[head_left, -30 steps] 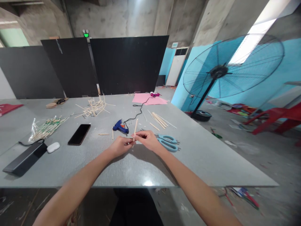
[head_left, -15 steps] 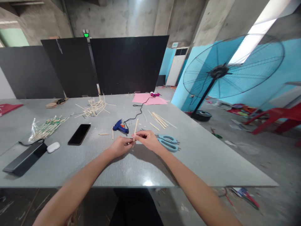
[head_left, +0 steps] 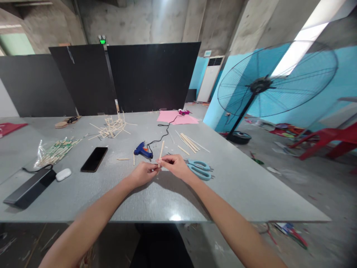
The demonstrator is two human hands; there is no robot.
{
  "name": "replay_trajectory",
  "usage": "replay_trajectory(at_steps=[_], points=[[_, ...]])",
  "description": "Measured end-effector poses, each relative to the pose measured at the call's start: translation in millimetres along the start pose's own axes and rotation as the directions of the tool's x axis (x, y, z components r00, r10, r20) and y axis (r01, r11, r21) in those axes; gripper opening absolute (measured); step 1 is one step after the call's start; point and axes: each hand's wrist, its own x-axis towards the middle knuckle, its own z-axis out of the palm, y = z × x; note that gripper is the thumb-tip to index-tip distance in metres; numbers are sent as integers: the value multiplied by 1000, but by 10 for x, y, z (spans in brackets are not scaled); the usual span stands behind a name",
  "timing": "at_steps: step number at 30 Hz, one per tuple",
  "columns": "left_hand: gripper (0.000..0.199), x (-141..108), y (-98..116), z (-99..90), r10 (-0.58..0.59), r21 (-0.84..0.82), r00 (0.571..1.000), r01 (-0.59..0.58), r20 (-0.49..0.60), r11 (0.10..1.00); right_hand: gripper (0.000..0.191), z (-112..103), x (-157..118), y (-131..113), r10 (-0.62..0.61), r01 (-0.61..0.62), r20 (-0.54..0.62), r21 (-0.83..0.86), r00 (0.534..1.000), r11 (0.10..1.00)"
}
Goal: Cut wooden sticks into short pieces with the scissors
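Both hands meet over the near middle of the table, pinching a pale wooden stick (head_left: pixel 162 149) that stands nearly upright. My left hand (head_left: pixel 143 174) is closed on its lower part; my right hand (head_left: pixel 174 165) grips it just above, from the other side. The fingers hide where they hold it, and whether a second piece is joined there I cannot tell. Beyond the hands lies a blue glue gun (head_left: pixel 142 149) with a black cord. Light-blue-handled scissors (head_left: pixel 201 169) rest beside my right hand, their blades partly hidden. Short stick pieces (head_left: pixel 123 159) lie left of the glue gun.
Loose sticks (head_left: pixel 189 143) lie behind the scissors. Farther back are a stick framework (head_left: pixel 113 126) and pink paper (head_left: pixel 175 117). On the left are a phone (head_left: pixel 94 159), a white case (head_left: pixel 63 174), a dark box (head_left: pixel 30 188) and bagged sticks (head_left: pixel 59 150). A large fan (head_left: pixel 260 85) stands right.
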Motion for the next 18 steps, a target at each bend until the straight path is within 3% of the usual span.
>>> replay_trajectory(at_steps=[8,18], points=[[25,1,28,7,8,27,1000,-8,-3,1000,54,-5,-8,-42,13,-13,9,-1,1000,1000],[29,7,35,24,13,82,999,-10,-38,997,43,-1,-7,-25,6,-6,18,29,1000,1000]])
